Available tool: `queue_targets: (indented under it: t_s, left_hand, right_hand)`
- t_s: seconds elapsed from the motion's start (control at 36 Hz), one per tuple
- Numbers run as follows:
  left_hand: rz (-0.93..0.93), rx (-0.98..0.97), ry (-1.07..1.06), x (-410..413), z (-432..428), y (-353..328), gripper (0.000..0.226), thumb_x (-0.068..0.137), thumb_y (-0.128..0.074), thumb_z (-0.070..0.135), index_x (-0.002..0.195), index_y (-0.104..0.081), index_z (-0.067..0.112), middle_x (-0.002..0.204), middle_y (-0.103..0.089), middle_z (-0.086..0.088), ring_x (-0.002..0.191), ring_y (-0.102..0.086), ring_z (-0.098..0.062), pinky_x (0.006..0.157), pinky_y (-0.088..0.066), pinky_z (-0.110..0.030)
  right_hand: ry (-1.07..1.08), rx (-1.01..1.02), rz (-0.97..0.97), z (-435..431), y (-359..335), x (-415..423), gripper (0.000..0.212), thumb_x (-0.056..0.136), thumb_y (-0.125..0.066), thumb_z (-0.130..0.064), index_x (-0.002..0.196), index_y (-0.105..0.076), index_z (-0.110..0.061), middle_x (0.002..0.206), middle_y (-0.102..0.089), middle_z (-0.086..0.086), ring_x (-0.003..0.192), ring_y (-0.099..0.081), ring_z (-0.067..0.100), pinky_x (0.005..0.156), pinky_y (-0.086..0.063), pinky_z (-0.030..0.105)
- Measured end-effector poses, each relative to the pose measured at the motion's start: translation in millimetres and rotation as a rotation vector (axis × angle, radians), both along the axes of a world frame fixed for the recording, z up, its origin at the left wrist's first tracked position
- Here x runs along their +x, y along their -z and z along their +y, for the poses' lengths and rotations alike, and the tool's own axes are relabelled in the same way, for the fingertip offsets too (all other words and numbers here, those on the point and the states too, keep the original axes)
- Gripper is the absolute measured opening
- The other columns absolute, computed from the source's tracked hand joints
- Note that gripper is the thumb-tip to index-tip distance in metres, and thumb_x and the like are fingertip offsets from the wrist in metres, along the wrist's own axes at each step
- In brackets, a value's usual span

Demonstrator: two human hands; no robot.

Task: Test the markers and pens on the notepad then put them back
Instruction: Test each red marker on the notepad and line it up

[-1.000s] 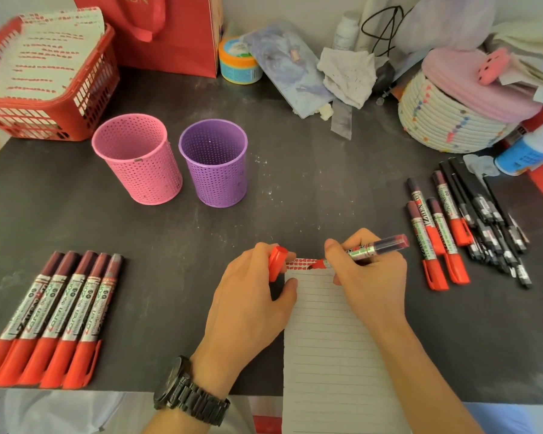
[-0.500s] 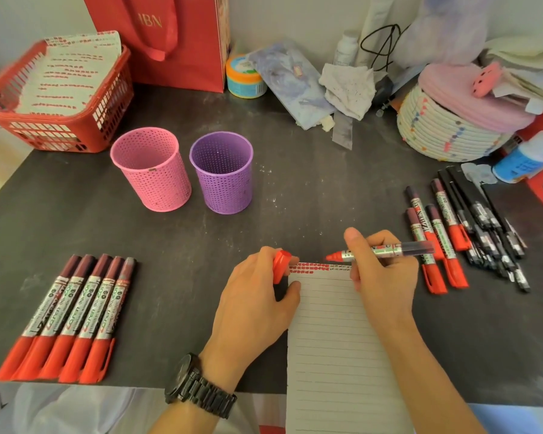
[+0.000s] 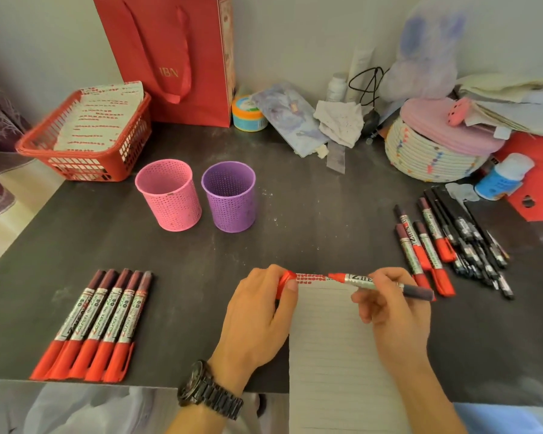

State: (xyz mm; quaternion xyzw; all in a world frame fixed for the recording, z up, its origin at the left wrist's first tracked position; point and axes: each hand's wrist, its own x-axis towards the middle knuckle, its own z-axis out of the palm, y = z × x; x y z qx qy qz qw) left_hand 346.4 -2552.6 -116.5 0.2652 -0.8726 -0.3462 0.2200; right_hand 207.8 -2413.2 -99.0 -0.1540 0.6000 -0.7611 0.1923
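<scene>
A lined notepad (image 3: 333, 346) lies at the table's near edge, with rows of red marks along its top. My right hand (image 3: 389, 308) grips an uncapped red marker (image 3: 358, 279) held level, its tip pointing left just above the marks. My left hand (image 3: 257, 311) rests at the pad's top left corner and pinches the red cap (image 3: 284, 281). Several capped red markers (image 3: 94, 324) lie in a row at the near left. More red markers (image 3: 420, 249) and black pens (image 3: 470, 242) lie at the right.
A pink mesh cup (image 3: 170, 195) and a purple mesh cup (image 3: 229, 195) stand upright behind the pad. A red basket (image 3: 85, 142) with marked sheets is at the back left, a red bag (image 3: 176, 57) behind it. A woven basket (image 3: 433, 155) and clutter fill the back right.
My right hand lifted the marker off the pad and swung it level, tip pointing left toward the cap. My left hand kept hold of the cap at the pad's corner.
</scene>
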Motion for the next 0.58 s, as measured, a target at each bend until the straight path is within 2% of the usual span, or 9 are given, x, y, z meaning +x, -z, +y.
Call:
queue_targets:
  t_s: [0.06, 0.14, 0.25, 0.31, 0.39, 0.47, 0.58]
  left_hand:
    - [-0.034, -0.025, -0.002, -0.2, -0.3, 0.3, 0.031, 0.098, -0.025, 0.065, 0.102, -0.049, 0.044, 0.088, -0.052, 0.028, 0.090, -0.052, -0.001, 0.071, -0.039, -0.015]
    - [-0.039, -0.006, 0.019, -0.2, -0.8, 0.6, 0.042, 0.096, -0.030, 0.067, 0.122, -0.053, 0.043, 0.100, -0.057, 0.028, 0.092, -0.055, 0.001, 0.075, -0.046, -0.017]
    - [-0.055, 0.008, 0.041, -0.2, -0.6, 0.5, 0.050, 0.092, -0.030, 0.073, 0.133, -0.047, 0.049, 0.099, -0.052, 0.036, 0.089, -0.054, 0.004, 0.072, -0.044, -0.014]
    - [-0.069, 0.015, 0.044, -0.7, -0.3, 0.5, 0.053, 0.086, -0.029, 0.077, 0.133, -0.039, 0.055, 0.099, -0.055, 0.037, 0.087, -0.055, 0.004, 0.071, -0.047, -0.016]
    - [-0.059, 0.041, 0.031, -0.5, 0.2, 1.9, 0.043, 0.081, -0.036, 0.077, 0.119, -0.035, 0.060, 0.095, -0.058, 0.035, 0.082, -0.058, 0.000, 0.068, -0.049, -0.018]
    - [-0.045, 0.045, 0.025, 0.7, -0.2, 3.2, 0.032, 0.081, -0.040, 0.076, 0.110, -0.038, 0.063, 0.098, -0.056, 0.040, 0.087, -0.058, 0.002, 0.068, -0.046, -0.012]
    - [-0.014, -0.001, 0.047, 1.2, 0.1, 0.3, 0.036, 0.086, -0.044, 0.071, 0.117, -0.052, 0.054, 0.103, -0.057, 0.037, 0.087, -0.057, 0.005, 0.066, -0.041, -0.006]
  right_hand:
    - [0.015, -0.004, 0.015, 0.1, 1.3, -0.2, 0.016, 0.086, -0.062, -0.022, 0.070, -0.066, -0.022, 0.059, -0.065, 0.015, 0.042, -0.051, 0.019, 0.042, -0.040, 0.022]
    - [0.005, -0.018, 0.027, 0.6, 2.6, -1.7, 0.013, 0.084, -0.064, -0.023, 0.072, -0.068, -0.020, 0.058, -0.064, 0.013, 0.043, -0.052, 0.018, 0.041, -0.040, 0.022]
    - [-0.050, -0.054, 0.043, 3.7, 4.0, -1.0, 0.012, 0.082, -0.068, -0.027, 0.073, -0.069, -0.019, 0.057, -0.064, 0.012, 0.044, -0.053, 0.017, 0.042, -0.040, 0.021]
    - [-0.088, -0.065, 0.050, 4.5, 4.4, -1.1, 0.013, 0.080, -0.069, -0.031, 0.074, -0.070, -0.019, 0.058, -0.064, 0.012, 0.045, -0.054, 0.017, 0.042, -0.041, 0.021]
    - [-0.115, -0.080, 0.058, 4.9, 5.2, -2.3, 0.011, 0.079, -0.068, -0.030, 0.076, -0.070, -0.020, 0.060, -0.065, 0.011, 0.048, -0.057, 0.017, 0.042, -0.041, 0.020]
    - [-0.131, -0.095, 0.071, 5.6, 6.4, -3.2, 0.009, 0.079, -0.067, -0.028, 0.078, -0.071, -0.020, 0.061, -0.065, 0.010, 0.049, -0.058, 0.017, 0.043, -0.042, 0.020]
    - [-0.144, -0.044, 0.105, 5.4, 6.3, -2.0, 0.010, 0.079, -0.067, -0.030, 0.079, -0.071, -0.021, 0.063, -0.067, 0.011, 0.051, -0.059, 0.019, 0.044, -0.042, 0.022]
